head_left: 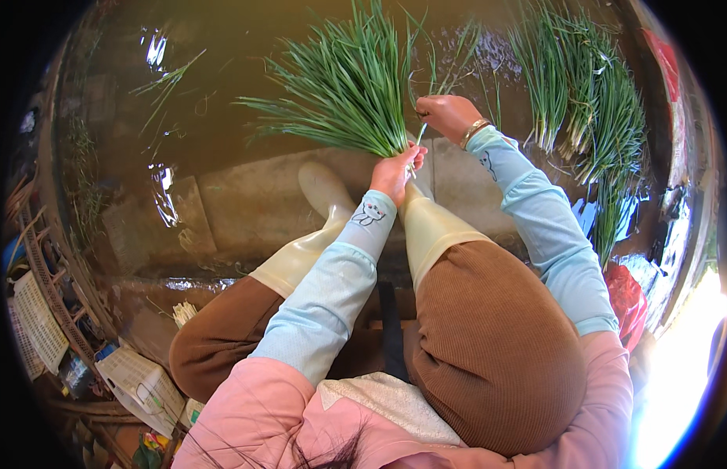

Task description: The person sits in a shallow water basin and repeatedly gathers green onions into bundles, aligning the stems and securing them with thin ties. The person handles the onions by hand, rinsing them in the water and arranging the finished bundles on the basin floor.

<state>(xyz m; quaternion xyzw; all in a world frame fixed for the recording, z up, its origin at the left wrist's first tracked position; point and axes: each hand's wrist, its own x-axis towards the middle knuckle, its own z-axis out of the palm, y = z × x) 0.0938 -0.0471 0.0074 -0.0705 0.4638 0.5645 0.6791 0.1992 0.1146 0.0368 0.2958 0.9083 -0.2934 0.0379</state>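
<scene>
My left hand (pixel 394 173) is closed around the pale lower ends of a thick bunch of chives (pixel 355 86). Its long green leaves fan out away from me, over brown water. Just right of the bunch, my right hand (pixel 449 116) is pinched, wearing a bracelet at the wrist. A thin pale chive stalk (pixel 421 134) runs down from its fingertips toward the left hand. Several loose green blades (pixel 449 66) lie in the water beyond the right hand.
More bunches of chives (pixel 590 94) lie in the water at the right, near a red plastic bag (pixel 628 305). Pale boots (pixel 437 227) cover my lower legs. White plastic baskets (pixel 140 383) stand at the lower left. Stray blades (pixel 169 80) float at the far left.
</scene>
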